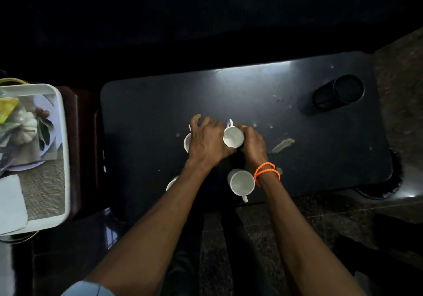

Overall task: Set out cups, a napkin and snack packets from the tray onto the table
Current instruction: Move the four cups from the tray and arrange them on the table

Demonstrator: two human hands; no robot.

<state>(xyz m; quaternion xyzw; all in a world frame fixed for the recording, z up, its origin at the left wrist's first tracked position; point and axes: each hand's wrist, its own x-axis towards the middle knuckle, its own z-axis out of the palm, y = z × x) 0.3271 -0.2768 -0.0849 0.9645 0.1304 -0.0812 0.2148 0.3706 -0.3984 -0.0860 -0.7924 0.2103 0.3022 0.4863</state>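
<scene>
Several white cups stand on the dark table. My right hand grips one white cup near the table's middle, its handle pointing away from me. My left hand lies over a second cup, whose rim shows at the hand's left side. A third cup stands near the front edge beside my right wrist, handle toward me. Only the rim of a fourth cup shows, the rest hidden by my left forearm. The white tray at the left holds snack packets and a white napkin.
A black cylindrical holder lies on its side at the table's far right. Crumbs and a pale smear mark the tabletop to the right of my hands. The tray rests on a dark red stand left of the table.
</scene>
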